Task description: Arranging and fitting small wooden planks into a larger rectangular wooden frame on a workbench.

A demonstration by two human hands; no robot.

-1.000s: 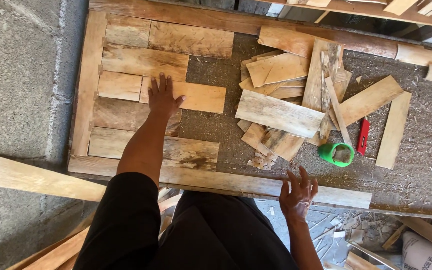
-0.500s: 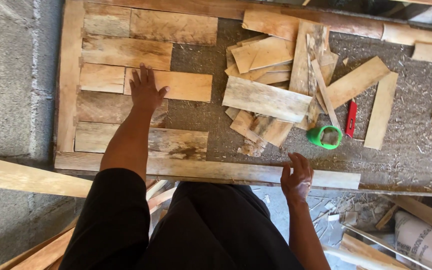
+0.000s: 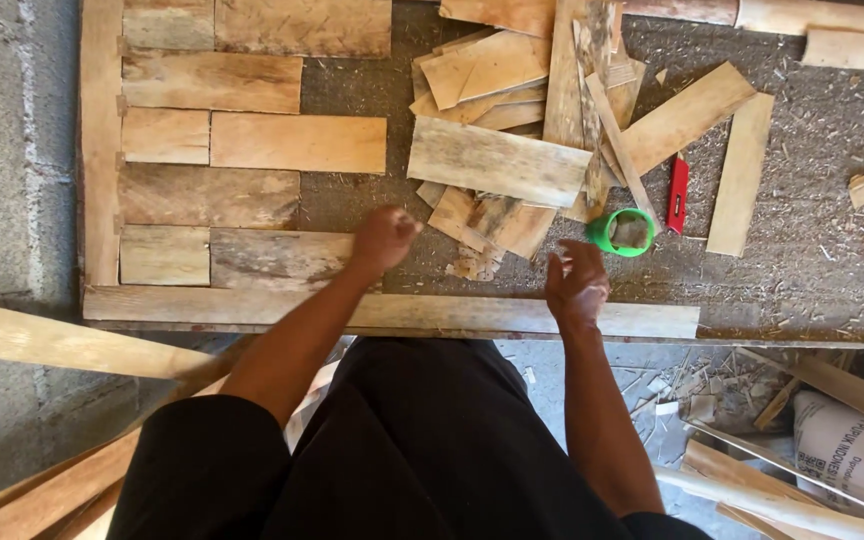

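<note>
On the workbench (image 3: pixel 812 290), strewn with sawdust, a wooden frame (image 3: pixel 99 150) holds rows of short planks laid side by side. Over the lower edge of that frame, the left hand (image 3: pixel 384 238) is curled into a loose fist, knuckles up, just at the right end of the bottom plank (image 3: pixel 282 258); whether it touches the wood I cannot tell. It grips nothing that shows. Just below it runs the long front rail (image 3: pixel 402 312) of the frame.

To the right, the right hand (image 3: pixel 577 285) hovers above that rail with fingers loosely spread and slightly bent, empty. Near its fingertips, a little up and to the right, sits a green tape roll (image 3: pixel 624 232), and just beside the roll lies a red cutter (image 3: pixel 678 194). Between the two hands and farther up lies a heap of offcuts (image 3: pixel 512 130), with one broad grey board (image 3: pixel 497 162) lying across the top. Two more planks (image 3: pixel 742 170) lie angled to the right of the cutter. Below the bench, loose boards (image 3: pixel 52 340) and a printed sack (image 3: pixel 852 450) lie on the floor.
</note>
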